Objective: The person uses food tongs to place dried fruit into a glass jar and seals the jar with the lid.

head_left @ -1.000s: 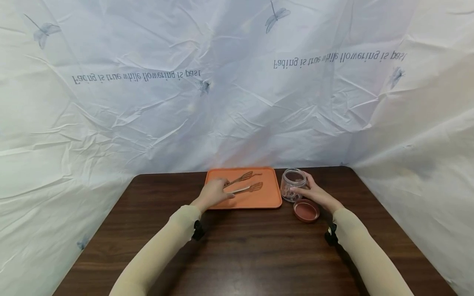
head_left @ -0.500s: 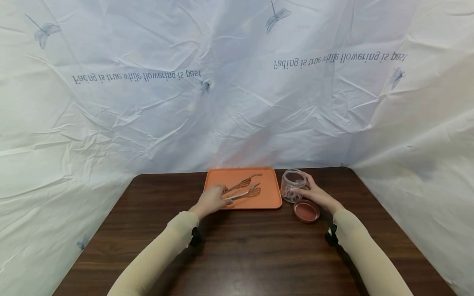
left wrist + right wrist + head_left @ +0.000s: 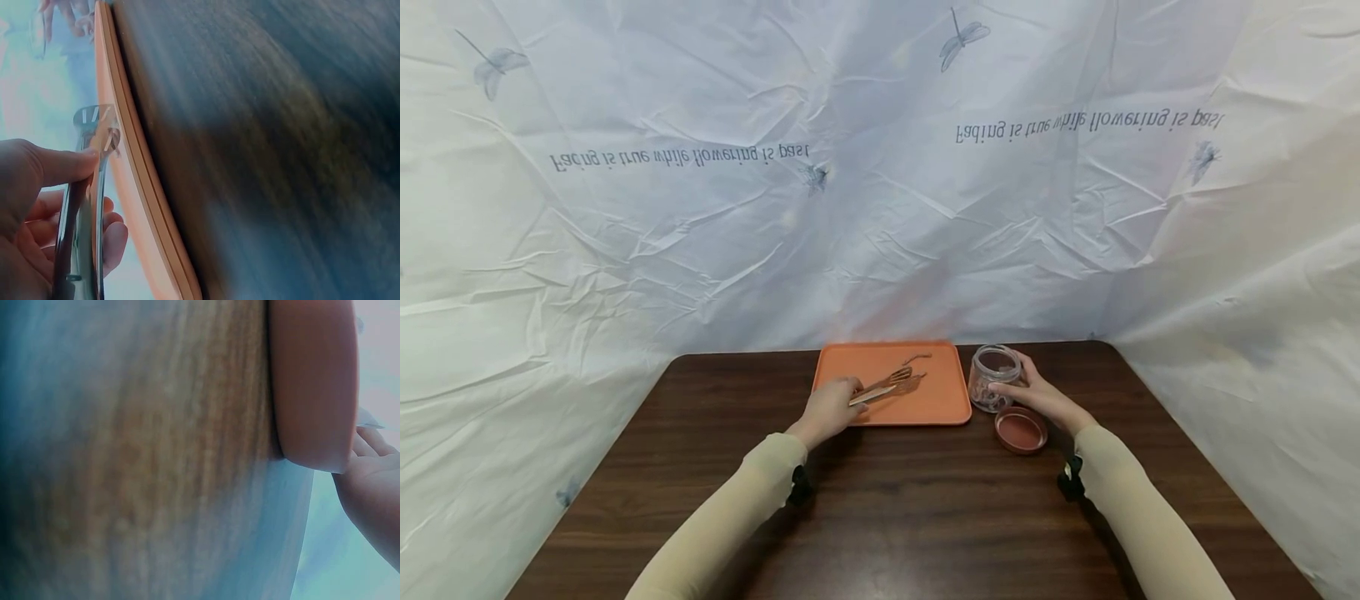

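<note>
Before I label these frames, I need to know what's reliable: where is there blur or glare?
Head view: mostly clear, a soft sheen on the near tabletop; left wrist: tabletop blurred, tongs crisper and glinting; right wrist: tabletop smeared with bluish patches, lid outline cleaner.

Left fingers [image 3: 69, 165] gripping metal tongs [image 3: 69, 231], slotted tips [image 3: 84, 122] near an orange tray [image 3: 145, 169], wood-grain table [image 3: 281, 156] alongside

The tongs [image 3: 82, 244] look shiny metal, the tray [image 3: 942, 404] smooth plastic.
</note>
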`<action>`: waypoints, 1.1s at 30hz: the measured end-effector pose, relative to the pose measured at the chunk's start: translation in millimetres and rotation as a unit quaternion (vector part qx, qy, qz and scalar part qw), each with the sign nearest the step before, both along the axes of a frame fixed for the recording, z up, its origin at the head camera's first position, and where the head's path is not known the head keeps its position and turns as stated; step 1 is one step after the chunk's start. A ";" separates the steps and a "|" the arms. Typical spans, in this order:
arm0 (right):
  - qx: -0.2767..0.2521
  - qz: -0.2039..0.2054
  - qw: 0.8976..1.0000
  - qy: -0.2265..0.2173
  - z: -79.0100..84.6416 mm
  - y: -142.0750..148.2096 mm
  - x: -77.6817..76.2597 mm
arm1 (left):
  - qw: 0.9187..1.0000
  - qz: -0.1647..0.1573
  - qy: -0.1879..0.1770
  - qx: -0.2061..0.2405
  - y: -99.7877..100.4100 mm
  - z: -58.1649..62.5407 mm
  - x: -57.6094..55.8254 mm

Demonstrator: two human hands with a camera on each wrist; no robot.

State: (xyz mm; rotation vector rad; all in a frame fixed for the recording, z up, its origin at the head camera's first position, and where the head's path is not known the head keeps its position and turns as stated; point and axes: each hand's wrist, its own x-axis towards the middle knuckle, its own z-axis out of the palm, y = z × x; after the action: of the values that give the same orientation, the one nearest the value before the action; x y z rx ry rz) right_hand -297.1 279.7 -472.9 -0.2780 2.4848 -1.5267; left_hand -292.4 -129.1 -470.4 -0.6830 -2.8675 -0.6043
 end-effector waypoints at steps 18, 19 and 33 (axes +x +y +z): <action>-0.013 0.003 1.000 0.002 0.9 -2.1 -0.1 | 0.999 0.000 0.031 0.036 -0.8 6.7 0.9; -0.014 0.005 1.000 0.003 1.0 -2.3 -0.1 | 0.999 0.002 0.030 0.038 -0.9 8.6 0.7; -0.006 -0.002 1.000 -0.006 1.3 -1.9 1.6 | 0.997 0.015 0.065 0.044 -0.5 56.9 -15.2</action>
State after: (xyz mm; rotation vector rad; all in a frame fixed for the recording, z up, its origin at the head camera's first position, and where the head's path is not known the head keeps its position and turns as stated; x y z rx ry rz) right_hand -295.5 277.7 -471.6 -0.2650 2.4690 -1.5391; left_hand -307.6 -129.7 -413.5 -0.6389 -2.7098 -0.6522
